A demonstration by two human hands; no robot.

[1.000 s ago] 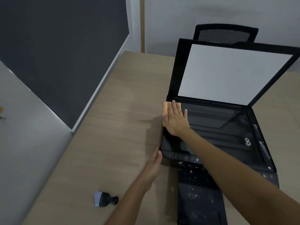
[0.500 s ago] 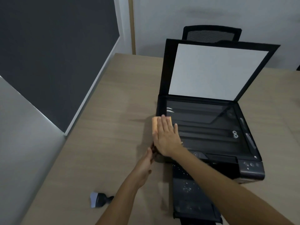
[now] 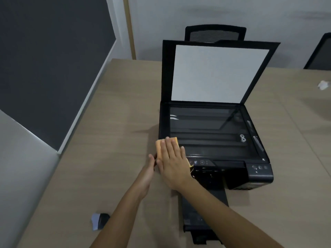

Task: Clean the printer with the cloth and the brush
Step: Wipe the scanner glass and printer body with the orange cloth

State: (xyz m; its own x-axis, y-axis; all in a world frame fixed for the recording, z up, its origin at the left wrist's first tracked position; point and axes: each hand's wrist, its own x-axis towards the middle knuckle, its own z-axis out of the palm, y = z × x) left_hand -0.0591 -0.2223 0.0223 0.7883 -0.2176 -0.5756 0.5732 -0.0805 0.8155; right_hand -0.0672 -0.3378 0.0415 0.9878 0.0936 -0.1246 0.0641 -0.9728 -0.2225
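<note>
Farthest left on the desk (image 3: 111, 122) I see the brush (image 3: 99, 220) lying untouched, well apart from the printer, near my left forearm. Next, my left hand (image 3: 148, 171) is open, fingers straight, braced against the near left corner of the printer (image 3: 258, 173); it grips nothing. My right hand (image 3: 172, 161) lies flat and open, palm pressing the orange cloth (image 3: 158, 145) onto that same corner, where the scanner glass (image 3: 206, 129) meets the frame. The scanner lid (image 3: 218, 72) stands raised behind. Farther right, a crumpled white scrap (image 3: 323, 85) sits on the desk.

To wipe well, I judge I should keep the palm flat and pressure light, draw the cloth in straight overlapping passes across the glass, and let my left hand steady the body. White specks on the output tray (image 3: 204, 217) look like work for the brush.
</note>
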